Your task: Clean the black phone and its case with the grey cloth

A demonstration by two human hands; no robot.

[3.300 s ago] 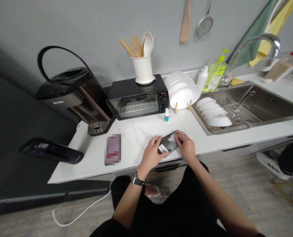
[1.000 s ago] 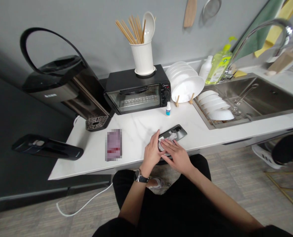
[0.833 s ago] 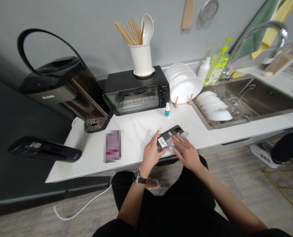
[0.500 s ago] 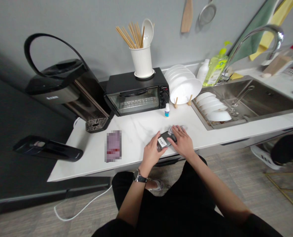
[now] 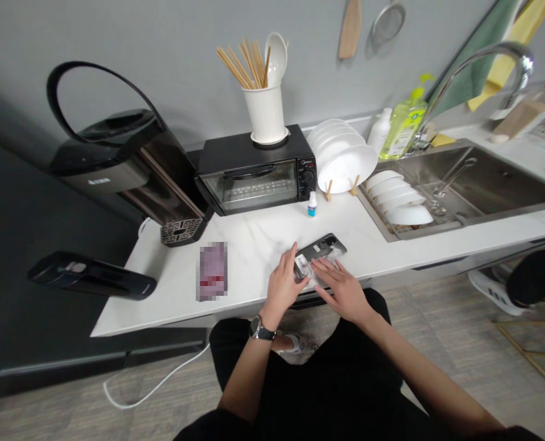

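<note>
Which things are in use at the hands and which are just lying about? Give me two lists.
In use:
phone, held at one end by the left hand
crumpled translucent sheet, partly under the right hand

Apparently just lying about:
small white-and-blue bottle, untouched, though possibly related
pixelated purple item
toaster oven
white plates
white bowls

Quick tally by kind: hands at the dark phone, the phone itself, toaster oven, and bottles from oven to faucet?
Hands: 2 (left hand, right hand)
Dark phone: 1
Toaster oven: 1
Bottles: 3 (small blue-labelled bottle, taller white bottle, yellow-green pump bottle)
Total: 7
</note>
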